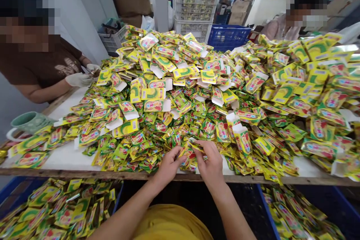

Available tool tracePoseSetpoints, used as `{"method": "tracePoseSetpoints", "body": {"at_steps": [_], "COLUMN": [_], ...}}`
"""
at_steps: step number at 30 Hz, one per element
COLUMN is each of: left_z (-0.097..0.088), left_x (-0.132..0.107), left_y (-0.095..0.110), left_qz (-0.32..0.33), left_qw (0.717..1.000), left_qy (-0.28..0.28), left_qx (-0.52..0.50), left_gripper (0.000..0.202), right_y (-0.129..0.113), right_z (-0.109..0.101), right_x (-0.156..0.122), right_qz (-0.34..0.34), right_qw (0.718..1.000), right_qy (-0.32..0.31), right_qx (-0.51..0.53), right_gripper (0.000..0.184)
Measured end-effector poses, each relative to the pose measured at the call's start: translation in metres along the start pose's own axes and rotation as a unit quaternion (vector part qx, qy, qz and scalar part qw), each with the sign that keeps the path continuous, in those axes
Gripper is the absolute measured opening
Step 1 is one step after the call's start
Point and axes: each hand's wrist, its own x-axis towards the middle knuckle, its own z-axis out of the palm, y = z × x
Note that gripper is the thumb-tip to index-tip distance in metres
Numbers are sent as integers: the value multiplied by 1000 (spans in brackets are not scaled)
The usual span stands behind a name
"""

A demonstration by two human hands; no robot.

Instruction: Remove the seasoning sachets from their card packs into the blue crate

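Note:
Over the table's front edge, my left hand (pixel 168 165) is closed, thumb and fingers pinching the left side of a small yellow carton (pixel 188 153) with red and green print. My right hand (pixel 210 160) is closed as well, its fingers gripping the carton's upper right part. Where the fingertips meet it, details are partly hidden. Just beyond the hands lies a heap of small green and yellow foil packets (pixel 137 138). On top of these and behind them are piled many flat printed cartons (pixel 153 93), several with white flaps standing open.
Blue crates of cartons stand below the table edge, one at left (pixel 119 198) and one at right (pixel 267 210). A green mug (pixel 30 122) is at the left. One gloved co-worker (pixel 42 63) works at left, another person (pixel 281 26) sits behind the pile.

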Motion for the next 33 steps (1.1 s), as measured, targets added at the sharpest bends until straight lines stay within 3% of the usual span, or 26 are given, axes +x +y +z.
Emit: {"method": "tracePoseSetpoints", "body": {"at_steps": [6, 12, 16, 19, 22, 24, 28, 33], "left_z": [3, 7, 4, -2, -7, -9, -11, -15], "left_x": [-11, -14, -12, -9, -10, -12, -16, -16], "left_y": [-15, -17, -11, -6, -5, -5, -7, -15], "left_qz": [16, 24, 7, -8, -23, -29, -37, -15], "left_qw": [999, 998, 1000, 999, 996, 994, 997, 999], "left_qy": [31, 20, -20, -29, -37, -35, -11, -3], "left_qx": [-2, -53, 21, 10, -74, -96, -71, -49], "left_gripper": [17, 19, 26, 28, 34, 36, 35, 36], "right_y": [-5, -19, -25, -26, -22, -20, -25, -36], "right_z": [-11, -18, -12, -11, -9, -6, 0, 7], "right_x": [10, 23, 17, 14, 14, 13, 10, 9], "right_qz": [79, -1, -16, -10, 12, -18, -86, -89], "right_qw": [979, 959, 942, 946, 966, 972, 958, 933], "right_qy": [-169, -275, -317, -317, -256, -232, -263, -316], "right_qx": [-86, -72, -110, -75, -29, -23, -80, -146], "right_gripper": [15, 25, 30, 32, 19, 11, 13, 17]}}
